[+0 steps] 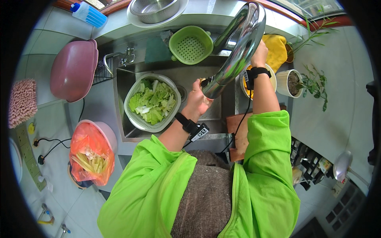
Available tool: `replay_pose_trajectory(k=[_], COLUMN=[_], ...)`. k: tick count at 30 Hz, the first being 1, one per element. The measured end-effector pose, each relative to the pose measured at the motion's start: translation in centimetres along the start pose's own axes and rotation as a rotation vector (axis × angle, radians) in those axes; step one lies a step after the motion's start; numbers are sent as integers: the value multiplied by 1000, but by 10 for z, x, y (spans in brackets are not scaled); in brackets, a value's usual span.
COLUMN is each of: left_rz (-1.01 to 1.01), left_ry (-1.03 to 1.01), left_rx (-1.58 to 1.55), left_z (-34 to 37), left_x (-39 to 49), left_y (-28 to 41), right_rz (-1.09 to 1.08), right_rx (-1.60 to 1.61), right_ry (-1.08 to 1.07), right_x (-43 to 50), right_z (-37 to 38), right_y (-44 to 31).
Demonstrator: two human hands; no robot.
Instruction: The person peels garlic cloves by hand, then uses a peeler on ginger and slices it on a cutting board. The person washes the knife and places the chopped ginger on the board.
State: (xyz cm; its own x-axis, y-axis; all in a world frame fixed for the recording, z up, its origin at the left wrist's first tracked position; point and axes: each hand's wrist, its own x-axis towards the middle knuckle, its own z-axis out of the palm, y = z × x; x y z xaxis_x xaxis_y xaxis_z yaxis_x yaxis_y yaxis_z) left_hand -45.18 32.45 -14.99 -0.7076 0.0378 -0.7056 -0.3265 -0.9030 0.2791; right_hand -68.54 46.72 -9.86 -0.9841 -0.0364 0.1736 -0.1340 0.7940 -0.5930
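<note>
My left hand (196, 102) is under the spout of the large chrome faucet (238, 59), over the steel sink (205, 119). Its fingers are partly hidden by the spout, and a small yellowish bit shows by them, too covered to name. At the faucet's right side is my right hand (261, 55), its fingers hidden behind the curved neck. Left of my left hand, a white and grey colander basket (129, 114) in the sink holds torn leafy greens (154, 101). Below my right wrist stands a white bowl (272, 80) with something orange-yellow inside.
A green strainer (190, 47) sits at the sink's back edge, near a small tap (128, 56). Leftward are a mauve basin (73, 71) and a pink bucket (108, 135) lined with a red bag (92, 166). Rightward are a yellow cloth (275, 50), a potted plant (293, 83) and a wooden board (238, 131).
</note>
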Motion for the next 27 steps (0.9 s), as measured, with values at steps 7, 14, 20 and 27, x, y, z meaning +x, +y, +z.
replay_pose_trajectory(k=[7, 14, 20, 27], left_rz=[-28, -91, -98, 36], left_ry=[34, 62, -21, -129], left_rx=[-91, 80, 410, 982], left_z=[-1, -13, -12, -4], left_x=[0, -10, -43, -42], left_y=[-4, -14, -27, -98], right_rz=[6, -4, 117, 688], right_rx=[-52, 153, 645, 1161], right_ry=[-9, -219, -324, -107], right_x=[2, -21, -136, -287], right_z=[3, -18, -62, -142], right_y=[2, -16, -20, 52])
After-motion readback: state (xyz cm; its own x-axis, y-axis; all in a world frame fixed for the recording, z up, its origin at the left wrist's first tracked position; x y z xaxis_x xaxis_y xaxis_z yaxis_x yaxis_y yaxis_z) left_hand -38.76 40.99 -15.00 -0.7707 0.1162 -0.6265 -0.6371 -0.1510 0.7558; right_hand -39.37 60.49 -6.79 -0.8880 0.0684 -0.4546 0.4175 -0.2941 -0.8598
